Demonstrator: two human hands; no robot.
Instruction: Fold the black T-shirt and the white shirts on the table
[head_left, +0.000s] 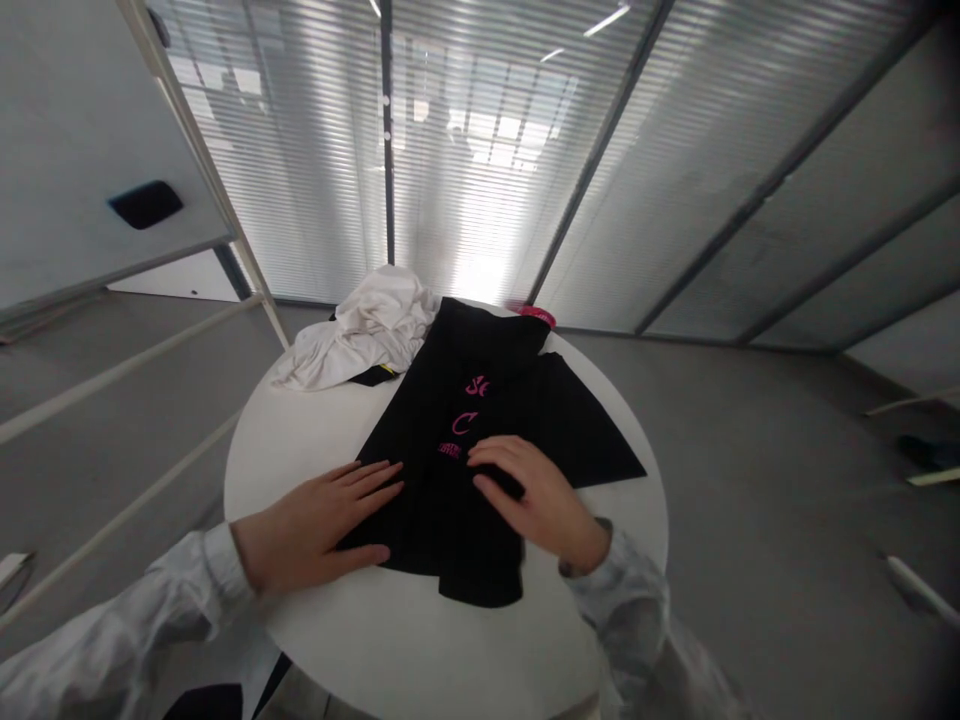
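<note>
From here the black garment lies on the white table; the left hand is spread over its edge; the right hand, loosely curved by the pink print, clutches nothing visible; I'd anchor lightly left, smooth outward right.

Black garment, pink lettering, part-folded on table

This looks like an office or a meeting room. Beyond the round table runs a partition of finely striped panes in dark frames, with bright windows showing blurred through it; left of the table stands what seems a whiteboard on a pale frame, and around the table spreads plain grey floor.
</note>
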